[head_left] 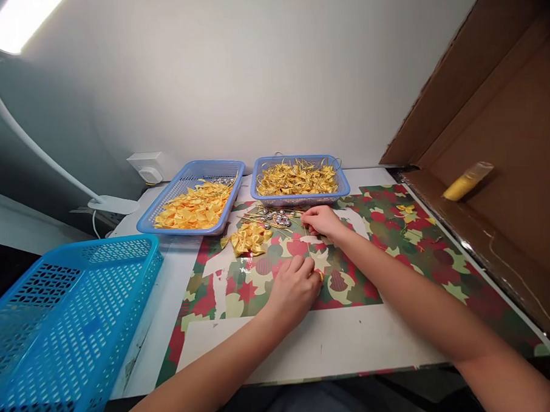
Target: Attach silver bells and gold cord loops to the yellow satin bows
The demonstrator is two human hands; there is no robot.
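Observation:
My left hand point(297, 284) is closed over the patterned sheet, and a bit of a yellow ribbon bow point(322, 277) shows at its fingertips; the rest is hidden by the fingers. Further back, my right hand point(322, 221) pinches a thin gold cord point(308, 246), which runs down toward the left hand. Just left of the right hand lie silver bells point(281, 219) with gold cords spread around them. A small heap of yellow ribbon bows point(249, 239) rests on the sheet, left of both hands.
A blue basket point(194, 229) holds many yellow bows; another blue basket point(302, 199) holds bows with gold cords. At left stands a larger turquoise basket point(152, 260). A lamp point(113, 204), a cardboard wall point(503, 117) with a yellow-filled tube point(468, 182), and loose bows point(406, 210) surround the sheet.

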